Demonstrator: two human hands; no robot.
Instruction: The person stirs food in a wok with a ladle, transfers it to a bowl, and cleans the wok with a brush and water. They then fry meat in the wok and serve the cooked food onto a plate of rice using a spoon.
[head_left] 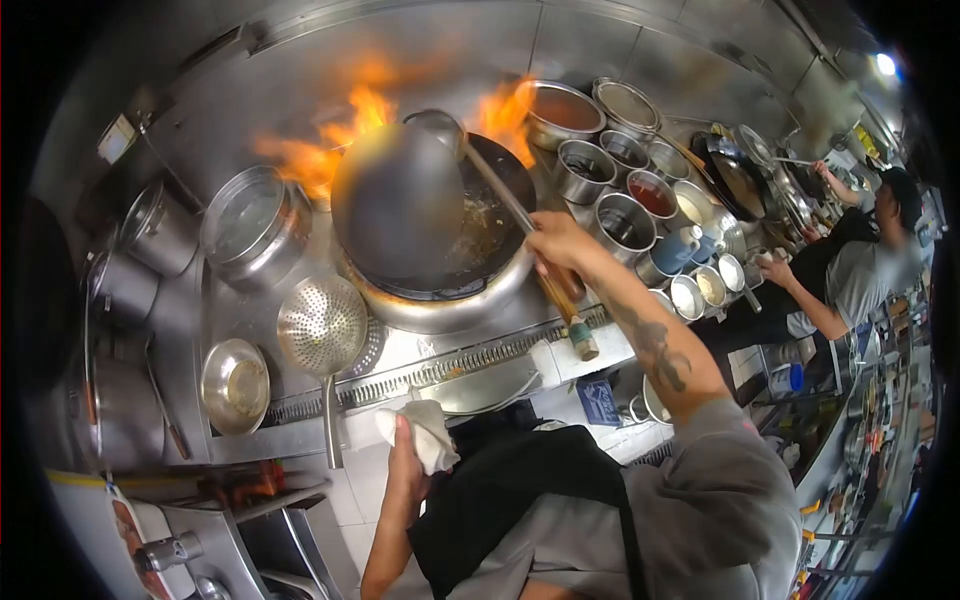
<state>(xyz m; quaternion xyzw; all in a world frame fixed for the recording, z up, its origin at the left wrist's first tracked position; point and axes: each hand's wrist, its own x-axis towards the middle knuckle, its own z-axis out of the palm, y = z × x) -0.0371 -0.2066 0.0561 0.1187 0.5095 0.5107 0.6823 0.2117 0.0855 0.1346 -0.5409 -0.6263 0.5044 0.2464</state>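
Your right hand (562,245) is closed around the handle of a long ladle (502,192), whose wooden end, with a green band near the tip, sticks out below your fist toward your body. Your left hand (405,468), lower and nearer your body, grips a bunched white cloth (430,440), with the thumb up along its side.

From your right hand the ladle slants away and to the left, over a big dark wok (500,180), and its bowl is up by the wok's far edge. The wok sits on a round metal burner ring (420,308), beyond your left hand and left of your right. Brownish bits show on its inner surface; its left part is blurred, so you can't tell what is there. Orange flames (368,115) rise behind and beside it.

Beyond your left hand and a little left lies a perforated strainer (323,325), its handle pointing back toward you. Left of it is a shallow metal bowl (236,385), with a round metal pot (250,215) farther off.

Just right of your right hand stands a container of dark liquid (625,222); a container of red liquid (652,193) is beyond it. Farther right, another person (850,270) stands at the same line.
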